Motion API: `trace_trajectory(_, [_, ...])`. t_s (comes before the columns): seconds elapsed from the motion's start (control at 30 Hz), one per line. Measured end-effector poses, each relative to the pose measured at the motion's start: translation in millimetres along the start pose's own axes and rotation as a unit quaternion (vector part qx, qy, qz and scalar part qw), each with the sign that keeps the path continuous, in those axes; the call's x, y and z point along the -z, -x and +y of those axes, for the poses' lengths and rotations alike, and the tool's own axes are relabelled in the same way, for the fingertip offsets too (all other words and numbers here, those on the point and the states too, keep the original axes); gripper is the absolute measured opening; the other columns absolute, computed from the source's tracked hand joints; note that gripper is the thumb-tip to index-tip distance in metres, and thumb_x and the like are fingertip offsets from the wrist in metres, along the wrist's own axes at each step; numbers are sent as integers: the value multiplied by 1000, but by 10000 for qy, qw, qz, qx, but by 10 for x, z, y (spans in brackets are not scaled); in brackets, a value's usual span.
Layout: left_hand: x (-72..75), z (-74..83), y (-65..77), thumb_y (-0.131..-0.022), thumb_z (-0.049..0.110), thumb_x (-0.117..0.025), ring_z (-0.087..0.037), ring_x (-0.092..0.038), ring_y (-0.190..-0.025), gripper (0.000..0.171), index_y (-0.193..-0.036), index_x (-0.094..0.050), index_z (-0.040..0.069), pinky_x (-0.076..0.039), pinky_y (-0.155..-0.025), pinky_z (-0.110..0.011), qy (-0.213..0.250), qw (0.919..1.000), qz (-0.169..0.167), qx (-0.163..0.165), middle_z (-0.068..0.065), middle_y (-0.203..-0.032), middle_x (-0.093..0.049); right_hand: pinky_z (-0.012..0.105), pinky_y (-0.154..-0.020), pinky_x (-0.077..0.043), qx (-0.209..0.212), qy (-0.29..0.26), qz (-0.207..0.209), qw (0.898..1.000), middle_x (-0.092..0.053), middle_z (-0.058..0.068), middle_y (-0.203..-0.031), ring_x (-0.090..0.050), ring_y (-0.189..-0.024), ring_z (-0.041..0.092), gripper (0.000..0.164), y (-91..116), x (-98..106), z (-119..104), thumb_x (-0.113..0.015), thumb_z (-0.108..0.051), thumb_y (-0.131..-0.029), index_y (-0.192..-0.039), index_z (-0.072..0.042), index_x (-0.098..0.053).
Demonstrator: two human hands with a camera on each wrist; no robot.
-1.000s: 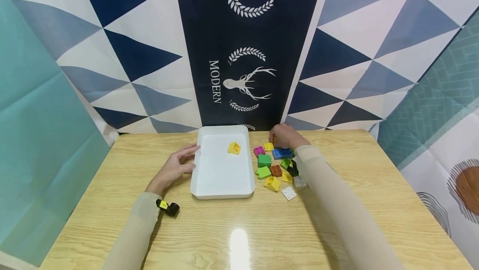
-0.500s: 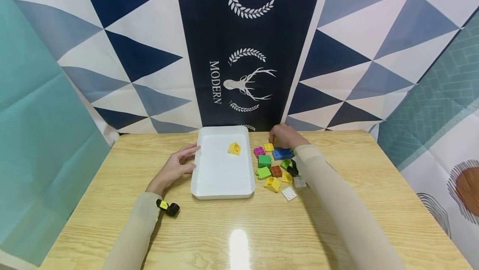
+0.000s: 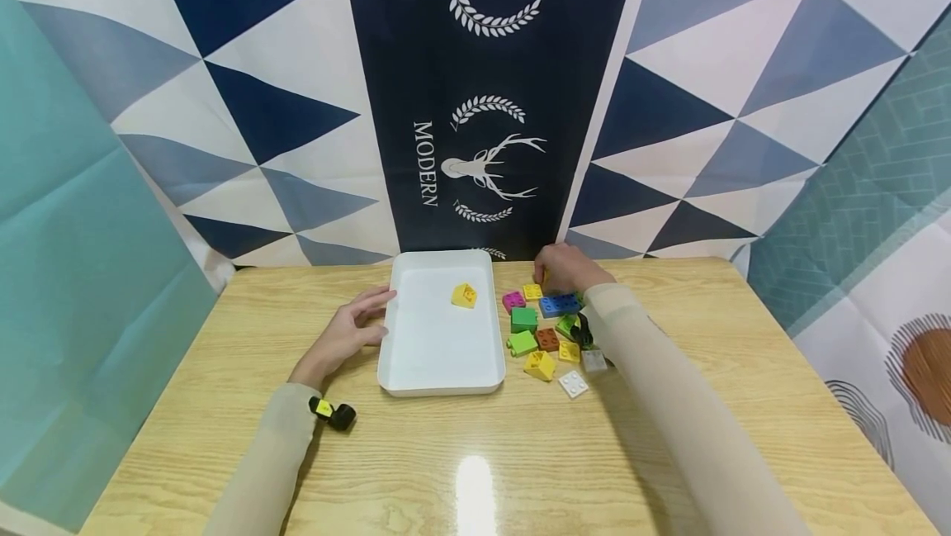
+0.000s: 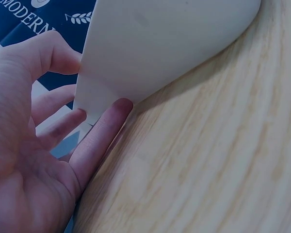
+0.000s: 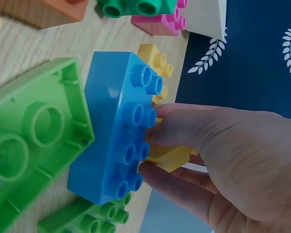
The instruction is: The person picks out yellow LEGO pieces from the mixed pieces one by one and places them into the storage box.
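My left hand (image 3: 347, 336) rests against the left side of a white tray (image 3: 438, 354). In the left wrist view its fingertips touch the tray's outer wall, the fingers loosely bent. A yellow sloped building block (image 3: 464, 296) lies inside the tray near the far end. At the far edge of the table, my right hand (image 3: 568, 268) pinches a yellow building block (image 5: 169, 156) between thumb and fingers, partly hidden by them. Just beside that hand is a long blue building block (image 5: 111, 126) with two rows of studs.
Right of the tray lies a loose group of blocks: magenta (image 3: 513, 301), dark green (image 3: 523, 320), lime (image 3: 522, 343), brown (image 3: 547, 339), yellow sloped (image 3: 540, 366) and white (image 3: 573, 384). A patterned cloth wall (image 3: 475, 106) rises behind the table.
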State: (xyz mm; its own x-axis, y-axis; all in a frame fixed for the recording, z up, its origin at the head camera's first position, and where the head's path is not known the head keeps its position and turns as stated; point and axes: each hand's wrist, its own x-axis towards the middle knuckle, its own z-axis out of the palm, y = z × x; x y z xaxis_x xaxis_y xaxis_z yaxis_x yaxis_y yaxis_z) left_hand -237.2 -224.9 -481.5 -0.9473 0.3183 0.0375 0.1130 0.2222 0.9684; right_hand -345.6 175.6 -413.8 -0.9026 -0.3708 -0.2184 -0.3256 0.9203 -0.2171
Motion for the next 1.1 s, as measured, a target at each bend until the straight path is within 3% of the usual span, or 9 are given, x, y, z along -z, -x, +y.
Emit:
trace_trajectory(0.47, [-11, 6, 3, -87, 0, -64, -42, -40, -140, 65, -149, -47, 9, -56, -86, -19, 3, 10000, 31, 16, -10, -166, -24, 46, -90, -56, 12, 283, 113, 9995, -68, 6, -106, -56, -95, 28, 8, 33, 151, -31, -78, -13, -80, -87, -17, -76])
trace_trajectory(0.7, [-16, 15, -14, -87, 1, -64, -42, -41, -140, 65, -149, -47, 10, -58, -88, -22, -37, 10000, 27, 35, -9, -166, -25, 47, -98, -54, 212, 430, 116, 9988, -69, 10, -111, -56, -99, 29, 19, -7, 309, -33, -66, 6, -87, -90, -10, -78])
trace_trajectory(0.87, [-22, 19, -30, -87, 0, -64, -41, -41, -139, 65, -150, -47, 9, -58, -87, -22, -14, 10000, 23, 18, -9, -166, -25, 47, -96, -55, 215, 559, 106, 9981, -70, 11, -111, -57, -99, 29, 21, -3, 387, -37, -69, 8, -84, -91, -10, -78])
trace_trajectory(1.1, [-16, 22, 9, -88, 0, -63, -40, -41, -140, 65, -150, -47, 11, -58, -86, -22, -35, 9999, 40, 100, -8, -166, -24, 47, -98, -55, 146, 566, 33, 9983, -70, 10, -112, -57, -99, 29, 20, 9, 346, -92, -71, 6, -84, -93, -11, -78])
